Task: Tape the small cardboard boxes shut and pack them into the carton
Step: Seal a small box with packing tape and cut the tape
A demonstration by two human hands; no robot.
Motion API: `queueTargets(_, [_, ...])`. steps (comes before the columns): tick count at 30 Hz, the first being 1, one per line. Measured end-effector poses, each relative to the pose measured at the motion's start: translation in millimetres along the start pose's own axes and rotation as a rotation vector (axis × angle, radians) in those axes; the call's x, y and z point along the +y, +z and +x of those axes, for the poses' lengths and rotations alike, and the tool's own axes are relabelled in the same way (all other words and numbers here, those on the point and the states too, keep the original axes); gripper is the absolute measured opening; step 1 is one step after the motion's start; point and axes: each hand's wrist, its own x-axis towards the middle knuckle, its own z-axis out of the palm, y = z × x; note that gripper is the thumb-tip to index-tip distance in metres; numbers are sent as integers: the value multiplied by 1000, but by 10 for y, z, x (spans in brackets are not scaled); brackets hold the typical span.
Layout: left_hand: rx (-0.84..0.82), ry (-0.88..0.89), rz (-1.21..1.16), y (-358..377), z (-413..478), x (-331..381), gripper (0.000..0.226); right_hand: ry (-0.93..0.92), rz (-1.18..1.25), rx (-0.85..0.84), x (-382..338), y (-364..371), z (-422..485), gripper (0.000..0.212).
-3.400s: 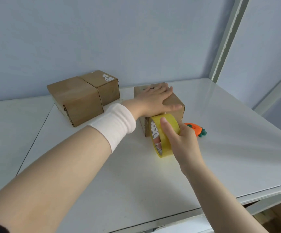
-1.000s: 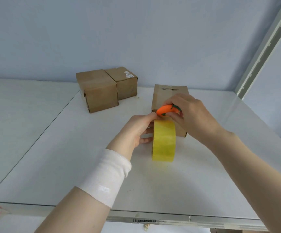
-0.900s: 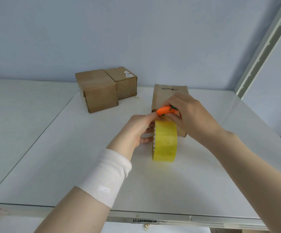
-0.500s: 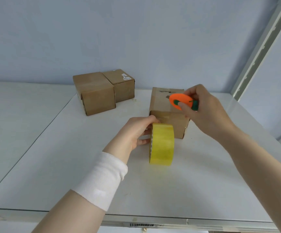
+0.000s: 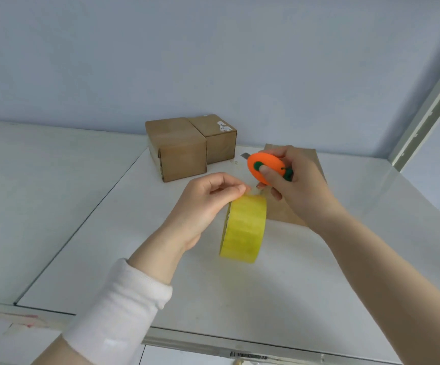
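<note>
The yellow tape roll (image 5: 243,227) stands on its edge on the white table (image 5: 305,299). The left hand (image 5: 205,204) pinches the tape at the top of the roll with its thumb and first finger. The right hand (image 5: 300,193) is curled tight around a round orange cutter (image 5: 265,164), just above the roll. Its thumb is on the green button, and a little grey blade sticks out. A small brown box (image 5: 316,164) sits right behind this hand. Further back, a plain box (image 5: 176,148) and a labelled box (image 5: 220,139) sit touching each other, near the blue wall (image 5: 213,61)
</note>
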Motion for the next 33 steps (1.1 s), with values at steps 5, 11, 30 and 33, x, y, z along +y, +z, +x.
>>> queueTargets(5, [62,-28,-42,-263,-67,-14,15,94,29,-166,-16,355,68,18])
queueTargets(11, [213,-78,-38,-519,-99,-125,8,40,28,-227,-52,714,68,27])
queueTargets(30, [128,-159,303,-609,-179,-251,97,11,-27,-88,-126,910,143,28])
queueTargets(33, [127,-160,275,-599,-209,-245,94,80,1,-172,-117,855,190,27])
